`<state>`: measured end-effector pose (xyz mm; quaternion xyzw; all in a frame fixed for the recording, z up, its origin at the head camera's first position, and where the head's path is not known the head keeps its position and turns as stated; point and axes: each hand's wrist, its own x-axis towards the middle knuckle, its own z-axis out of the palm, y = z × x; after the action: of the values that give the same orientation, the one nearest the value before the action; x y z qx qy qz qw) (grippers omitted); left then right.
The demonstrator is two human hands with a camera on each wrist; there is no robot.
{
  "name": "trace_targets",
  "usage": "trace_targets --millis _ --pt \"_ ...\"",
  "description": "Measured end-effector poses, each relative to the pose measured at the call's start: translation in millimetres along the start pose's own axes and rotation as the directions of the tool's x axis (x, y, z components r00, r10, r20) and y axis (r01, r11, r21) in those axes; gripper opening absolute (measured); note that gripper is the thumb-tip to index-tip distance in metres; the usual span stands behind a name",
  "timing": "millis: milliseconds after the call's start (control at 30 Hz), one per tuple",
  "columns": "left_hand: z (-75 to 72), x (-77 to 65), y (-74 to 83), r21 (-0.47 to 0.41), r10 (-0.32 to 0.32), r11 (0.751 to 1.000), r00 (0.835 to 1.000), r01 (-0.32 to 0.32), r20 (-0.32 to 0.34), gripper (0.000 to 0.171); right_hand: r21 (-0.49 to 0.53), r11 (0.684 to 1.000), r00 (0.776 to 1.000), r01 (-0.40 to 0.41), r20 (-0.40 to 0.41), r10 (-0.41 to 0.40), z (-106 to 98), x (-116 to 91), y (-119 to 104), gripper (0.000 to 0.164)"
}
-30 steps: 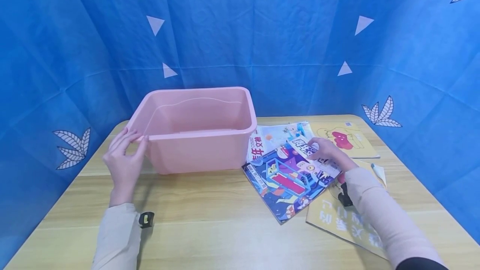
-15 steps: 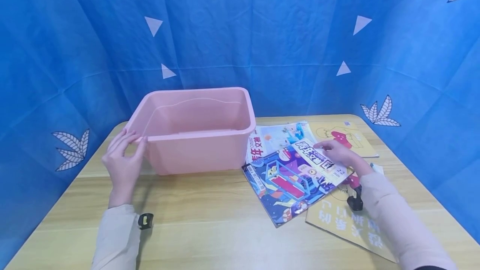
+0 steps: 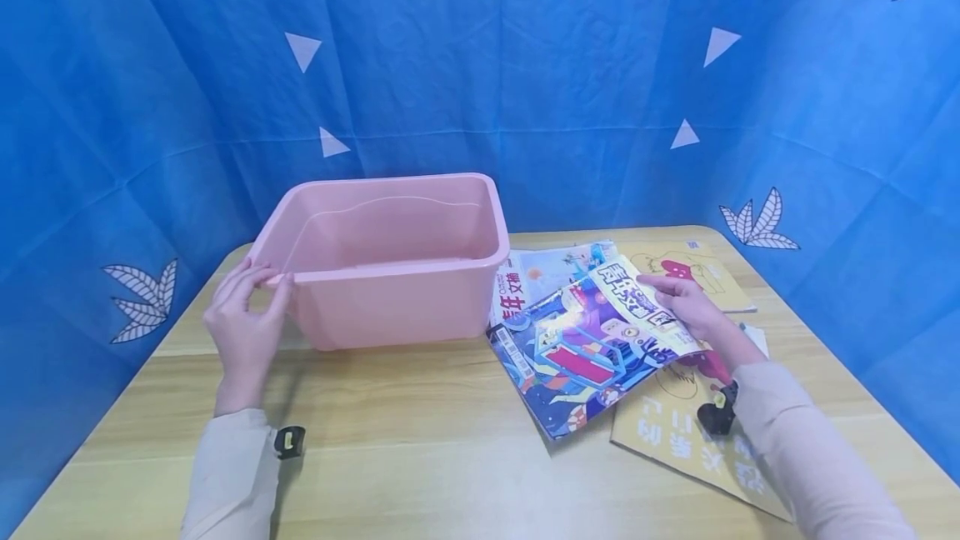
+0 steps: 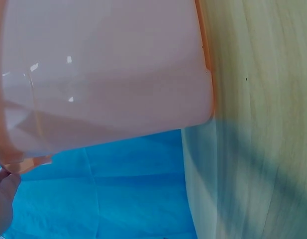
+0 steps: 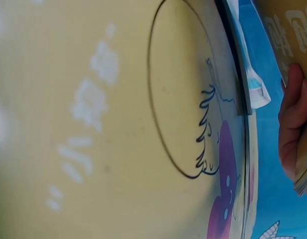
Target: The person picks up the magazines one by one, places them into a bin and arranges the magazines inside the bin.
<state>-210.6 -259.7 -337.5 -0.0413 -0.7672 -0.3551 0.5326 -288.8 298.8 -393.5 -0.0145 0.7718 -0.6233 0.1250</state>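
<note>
My left hand (image 3: 246,327) holds the near left corner of a pink plastic bin (image 3: 397,307), thumb outside the rim. In the left wrist view the bin's wall (image 4: 108,74) takes up much of the picture, with part of the hand (image 4: 5,199) at the left edge. My right hand (image 3: 693,307) grips the upper right edge of a colourful magazine (image 3: 577,348), raised and tilted above the table. The right wrist view has the fingers of that hand (image 5: 294,119) at its right edge, around the magazine's pages.
Another magazine (image 3: 551,267) lies between the bin and the held one. A yellow booklet (image 3: 723,282) is at the far right corner. A second yellow booklet (image 3: 682,440) lies under the right forearm, large in the right wrist view. Blue curtain (image 3: 570,107) surrounds the wooden table (image 3: 420,440).
My right hand has moved right along the colourful magazine to its edge and taken hold of it. That edge has risen, and the cover now tilts. The left hand and bin stay put.
</note>
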Motion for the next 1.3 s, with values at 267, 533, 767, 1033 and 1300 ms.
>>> trace_targets --millis 267,533,767,1033,1300 --pt "-1.8 -1.4 -0.6 0.021 -0.011 1.000 1.000 0.011 0.012 0.018 0.261 0.965 1.000 0.028 -0.008 -0.027 -2.8 -5.2 1.6 0.038" --pt "-1.4 -0.4 -0.8 0.012 -0.012 1.000 1.000 0.012 0.011 0.019 0.349 0.936 0.998 0.052 -0.059 -0.033 -7.4 -8.5 1.8 0.039" --pt "-0.6 -1.2 -1.6 0.009 -0.007 1.000 1.000 0.007 0.003 0.018 0.372 0.926 0.996 0.069 -0.076 -0.043 -9.5 -10.3 2.6 0.037" --pt "0.4 -0.7 -1.2 0.010 0.022 1.000 1.000 -0.022 -0.005 0.018 0.466 0.878 0.993 0.108 -0.090 -0.074 -13.5 -14.9 1.4 0.037" --pt "1.1 -0.5 -2.1 0.007 0.020 1.000 1.000 -0.020 -0.011 0.018 0.547 0.819 0.984 0.175 -0.123 -0.129 -16.2 -16.9 -3.0 0.039"
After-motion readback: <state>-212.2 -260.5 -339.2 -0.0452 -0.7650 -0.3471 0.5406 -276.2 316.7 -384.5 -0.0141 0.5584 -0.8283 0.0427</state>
